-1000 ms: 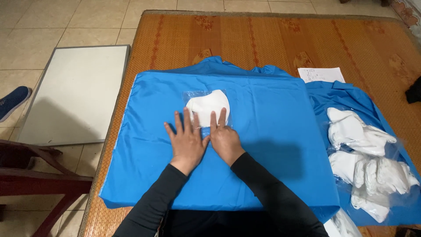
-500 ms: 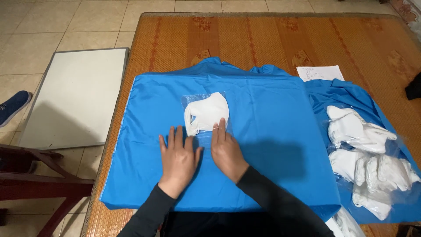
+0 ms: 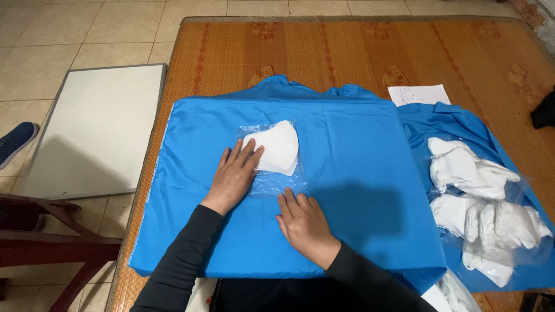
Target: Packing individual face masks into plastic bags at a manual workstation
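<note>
Blue fabric [image 3: 358,190] spread over woven mat [image 3: 324,52]: soft, slippery, creases easily. White mask in clear bag [image 3: 276,151] lies mid-fabric: light, crushable; take bag by its edges. Your left hand [image 3: 234,176] flat, open, fingertips on bag. Your right hand [image 3: 303,222] open, flat on fabric, holding nothing.

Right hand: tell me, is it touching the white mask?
No, the right hand lies flat on the blue cloth, apart from the white mask.

Bagged mask [image 3: 276,151] lies on cloth [image 3: 358,190]; glove pile [image 3: 485,208] lies right.
</note>
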